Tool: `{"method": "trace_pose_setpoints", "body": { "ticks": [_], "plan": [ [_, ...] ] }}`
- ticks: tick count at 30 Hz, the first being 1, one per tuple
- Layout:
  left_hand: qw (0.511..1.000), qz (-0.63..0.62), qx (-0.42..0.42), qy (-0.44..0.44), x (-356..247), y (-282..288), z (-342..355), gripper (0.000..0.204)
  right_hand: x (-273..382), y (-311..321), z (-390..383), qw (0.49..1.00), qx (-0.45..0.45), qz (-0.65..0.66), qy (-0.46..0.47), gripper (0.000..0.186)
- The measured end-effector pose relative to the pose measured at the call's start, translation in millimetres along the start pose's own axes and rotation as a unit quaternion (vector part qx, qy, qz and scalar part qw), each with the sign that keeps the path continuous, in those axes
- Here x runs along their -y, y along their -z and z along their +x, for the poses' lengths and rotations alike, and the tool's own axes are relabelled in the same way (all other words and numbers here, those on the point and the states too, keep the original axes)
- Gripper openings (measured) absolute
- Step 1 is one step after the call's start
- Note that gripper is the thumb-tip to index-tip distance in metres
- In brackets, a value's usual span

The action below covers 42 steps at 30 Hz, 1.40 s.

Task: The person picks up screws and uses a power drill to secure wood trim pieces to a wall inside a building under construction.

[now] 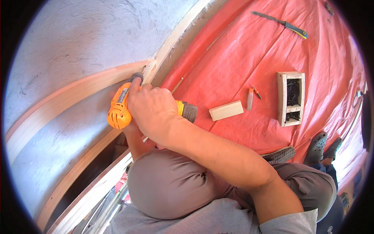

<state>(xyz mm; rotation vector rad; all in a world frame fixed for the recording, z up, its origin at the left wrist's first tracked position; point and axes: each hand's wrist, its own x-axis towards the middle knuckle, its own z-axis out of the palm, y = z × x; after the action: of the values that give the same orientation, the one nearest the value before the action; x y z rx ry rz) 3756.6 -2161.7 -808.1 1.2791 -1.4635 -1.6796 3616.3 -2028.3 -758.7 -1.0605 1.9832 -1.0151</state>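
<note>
My right hand point(152, 107) is wrapped around a yellow cordless drill point(118, 111), its dark battery end showing below the wrist. The drill's black chuck point(136, 76) points at the end of a pale wooden strip point(83, 90), close to where it meets another wooden board point(175, 37) along the wall's edge. Behind the drill and my right hand, my left forearm point(136, 141) reaches up from beside my knee. The left hand's fingers are hidden there, so their grip cannot be made out.
Red plastic sheeting point(230, 62) covers the surface at right. On it lie a wood block point(226, 110), a small orange-tipped piece point(249, 99), a pencil-like stub point(257, 93), a wooden box of dark screws or nails point(285, 99) and a dark-handled rasp-like tool point(282, 24). Another person's clogs point(315, 148) stand at right.
</note>
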Motion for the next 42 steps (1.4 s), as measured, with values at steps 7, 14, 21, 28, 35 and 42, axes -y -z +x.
{"method": "trace_pose_setpoints", "body": {
  "ticks": [7, 14, 21, 28, 35, 42],
  "plan": [
    [0.923, 0.201, -0.080, -0.318, -72, -31, -36, 0.045, -6, -1, 0, 0.999, 0.013, -0.033, 0.006, 0.055],
    [0.925, 0.172, -0.112, -0.320, -70, -67, -38, 0.022, -9, 5, 3, 0.999, 0.023, -0.026, 0.008, 0.053],
    [0.921, 0.185, -0.116, -0.322, -66, -54, -37, 0.020, -10, 2, 5, 0.999, 0.018, -0.028, 0.017, 0.050],
    [0.925, 0.164, -0.112, -0.324, -61, -57, -35, 0.019, -13, -4, 5, 0.999, -0.022, -0.032, 0.014, 0.041],
    [0.927, 0.163, -0.122, -0.314, -57, -54, -40, 0.019, -15, -4, 4, 0.997, -0.029, -0.052, 0.042, 0.036],
    [0.927, 0.181, -0.117, -0.308, -50, -50, -46, 0.022, -20, -5, 1, 0.995, -0.023, -0.076, 0.055, 0.038]
  ]
}}
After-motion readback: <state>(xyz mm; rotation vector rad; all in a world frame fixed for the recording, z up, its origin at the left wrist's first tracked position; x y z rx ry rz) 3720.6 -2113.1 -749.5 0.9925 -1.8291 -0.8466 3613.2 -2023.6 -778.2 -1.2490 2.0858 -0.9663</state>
